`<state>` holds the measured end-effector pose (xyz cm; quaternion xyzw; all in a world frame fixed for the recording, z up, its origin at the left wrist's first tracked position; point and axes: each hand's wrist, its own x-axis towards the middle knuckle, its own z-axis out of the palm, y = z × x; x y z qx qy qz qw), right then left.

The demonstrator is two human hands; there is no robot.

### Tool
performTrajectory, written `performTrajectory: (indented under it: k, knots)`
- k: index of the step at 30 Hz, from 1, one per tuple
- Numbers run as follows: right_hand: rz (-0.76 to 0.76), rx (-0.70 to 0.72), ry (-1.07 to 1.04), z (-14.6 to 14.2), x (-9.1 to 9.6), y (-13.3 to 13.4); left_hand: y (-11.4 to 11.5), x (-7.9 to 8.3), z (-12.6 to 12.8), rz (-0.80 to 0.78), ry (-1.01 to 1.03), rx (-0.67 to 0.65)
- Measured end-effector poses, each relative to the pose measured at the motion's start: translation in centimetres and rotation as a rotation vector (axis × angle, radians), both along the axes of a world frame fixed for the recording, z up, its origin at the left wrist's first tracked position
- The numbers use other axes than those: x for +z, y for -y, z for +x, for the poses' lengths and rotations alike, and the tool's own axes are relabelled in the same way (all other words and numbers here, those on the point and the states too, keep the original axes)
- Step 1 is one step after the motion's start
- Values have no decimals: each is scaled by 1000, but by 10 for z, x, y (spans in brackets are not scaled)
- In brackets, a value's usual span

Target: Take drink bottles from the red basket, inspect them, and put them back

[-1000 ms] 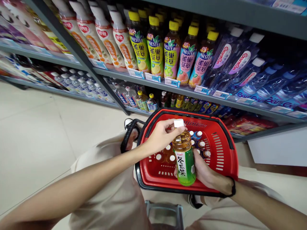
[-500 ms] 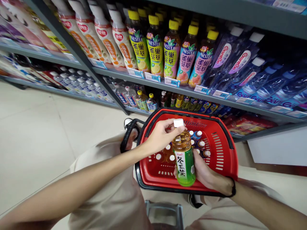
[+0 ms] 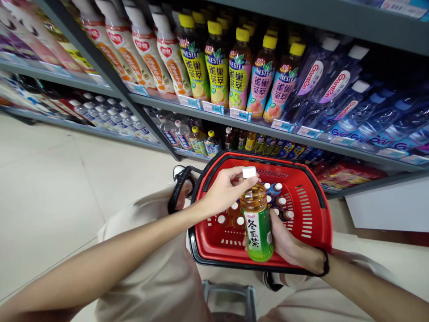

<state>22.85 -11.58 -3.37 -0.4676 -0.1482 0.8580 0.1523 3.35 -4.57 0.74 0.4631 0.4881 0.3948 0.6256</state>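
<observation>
The right hand (image 3: 288, 243) grips the bottle (image 3: 257, 226), the left hand (image 3: 224, 192) pinches its cap (image 3: 249, 172), steadying it upright over the basket (image 3: 308, 223)

Free room over the red basket (image 3: 317, 214), tea bottle (image 3: 256, 223) in the way

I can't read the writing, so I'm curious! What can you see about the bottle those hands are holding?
The bottle is clear plastic, full of amber-coloured drink, with a white screw cap. Its green and white label shows big Chinese characters. It leans slightly and is held over a red shopping basket. The left hand grips near its top, just below the cap, while the right hand supports its lower part from behind.
</observation>
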Motion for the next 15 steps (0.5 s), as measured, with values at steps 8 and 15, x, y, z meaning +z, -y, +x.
performTrajectory:
  k: [8, 15]
  knots:
    - [16, 11, -20, 0, -1, 0, 1, -2, 0, -14, 21, 15]
    - [23, 29, 1, 1, -1, 1, 1, -3, 0, 3, 3, 10]
